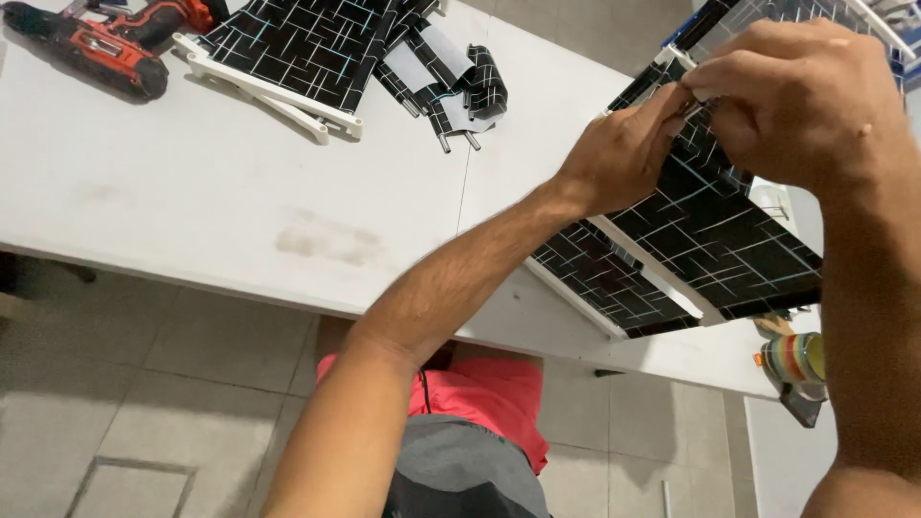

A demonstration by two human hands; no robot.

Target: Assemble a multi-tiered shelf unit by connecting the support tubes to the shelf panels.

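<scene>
Head view, looking down over a white table (221, 192). Both hands up at the table's far right corner, on a black panel with a pale line pattern (700, 240) in a white frame. Left hand (624, 153) curled, fingertips pinched on the panel's upper edge; right hand (806, 96) closed too, thumb and fingers nipping the same spot from the other side (whatever small part sits between them stays hidden). Panel's long axis slanting from the table's near right edge up toward that far right corner, its near end jutting past the table edge. Both hands about equally close to the pinched point. Further off: a red and black cordless drill (106, 43) at the far left corner, a second patterned panel (297, 48) beside it, loose patterned strips (451, 82) near the far edge's middle.
</scene>
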